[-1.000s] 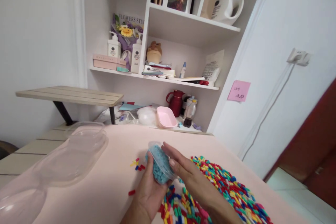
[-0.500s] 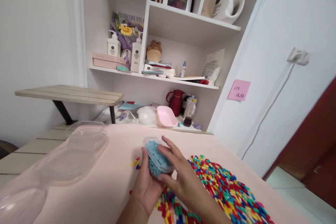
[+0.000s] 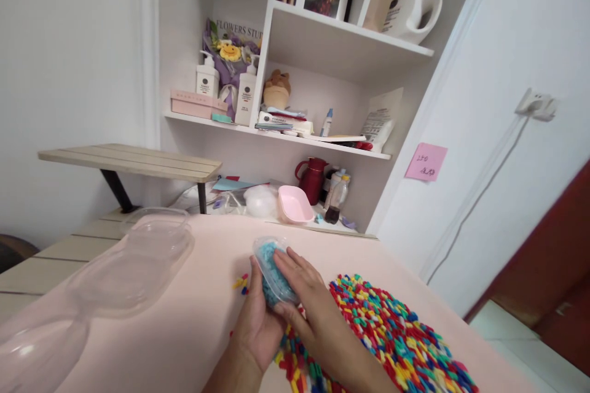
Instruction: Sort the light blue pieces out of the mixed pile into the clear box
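Between my two hands is a small clear plastic container filled with light blue pieces, tilted above the pink tabletop. My left hand is wrapped round its left side and underside, the thumb along the near edge. Over its top and right side lies my right hand, fingers resting across the top and thumb at the lower edge. Whether a lid covers the blue pieces is hard to make out. A large pile of multicoloured small plastic pieces spreads to the right, partly behind my right forearm.
Several clear plastic containers stand along the left of the pink tabletop. A few loose pieces lie left of my hands. At the back are a pink tray, a red jug and a bottle. A small wooden stand rises at left.
My right hand's fingers have come closer together and lie flatter across the top of the container. The view has shifted slightly, moving the background a little to the right.
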A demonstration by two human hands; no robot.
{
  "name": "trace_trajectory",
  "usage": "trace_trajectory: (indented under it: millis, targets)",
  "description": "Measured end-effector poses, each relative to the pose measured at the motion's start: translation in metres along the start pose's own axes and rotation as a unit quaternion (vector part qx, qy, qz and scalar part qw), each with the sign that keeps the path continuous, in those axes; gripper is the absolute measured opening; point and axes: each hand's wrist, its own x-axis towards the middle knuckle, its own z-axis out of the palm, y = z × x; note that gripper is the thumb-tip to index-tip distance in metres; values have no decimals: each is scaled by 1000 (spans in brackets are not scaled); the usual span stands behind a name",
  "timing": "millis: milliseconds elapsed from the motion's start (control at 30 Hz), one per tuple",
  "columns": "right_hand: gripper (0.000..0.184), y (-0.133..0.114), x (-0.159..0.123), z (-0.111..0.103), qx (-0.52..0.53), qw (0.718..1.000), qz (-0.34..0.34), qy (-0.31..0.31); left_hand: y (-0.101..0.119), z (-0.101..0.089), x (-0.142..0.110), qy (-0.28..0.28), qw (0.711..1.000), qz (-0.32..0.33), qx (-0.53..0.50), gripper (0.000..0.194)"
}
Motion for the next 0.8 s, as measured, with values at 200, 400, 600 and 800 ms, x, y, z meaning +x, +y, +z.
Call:
trace_trajectory:
  millis: [200,400,600,800]
  targets:
    - [63,-3,2,-4,-46,998,-48,-7,-1,-6,4,-46,999,5,-13,46]
    - [66,-1,6,-3,-72,993,-89,-13,0,-13,8,-40,998,0,-41,47]
    - [65,1,5,-5,-89,991,-95,-30,0,-14,9,-53,998,2,-43,47]
    - [76,1,2,-1,-111,990,-85,-33,5,-1,-1,-12,1000,-14,16,55]
